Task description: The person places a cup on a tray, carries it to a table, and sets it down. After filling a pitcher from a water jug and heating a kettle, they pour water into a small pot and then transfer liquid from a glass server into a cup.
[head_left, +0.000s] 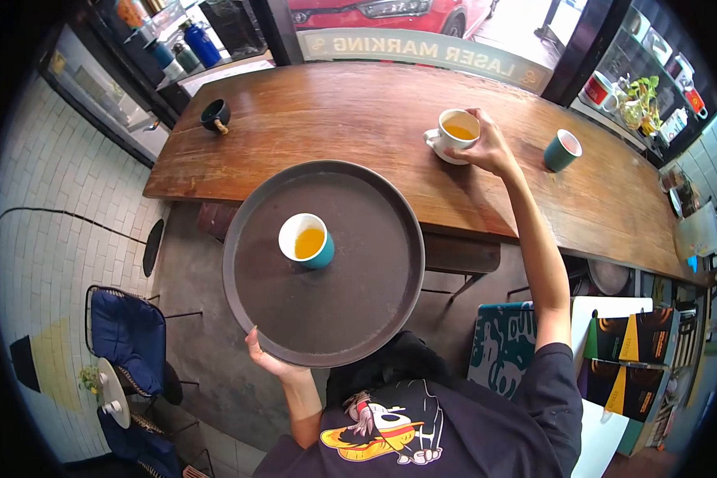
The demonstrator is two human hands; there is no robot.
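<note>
My left hand [272, 360] holds a round brown serving tray [358, 255] at its near left rim, thumb at the edge and the other fingers hidden beneath. On the tray, left of its middle, stands a teal cup [321, 255] with a white inside and a yellow drink in it. My right hand [492, 147] is reached out over the wooden table [334, 111], its fingers closed around the right side of a white teacup [444, 143]. This teacup is upright, holds a yellow drink too, and has its handle pointing left.
Right of the teacup stands another teal cup [562, 151]. A black cup [213, 115] with a wooden-looking handle is at the table's left end. A bench [462, 253] sits under the near table edge. Dark blue chairs [127, 338] are at the lower left, boxes [629, 350] at the right.
</note>
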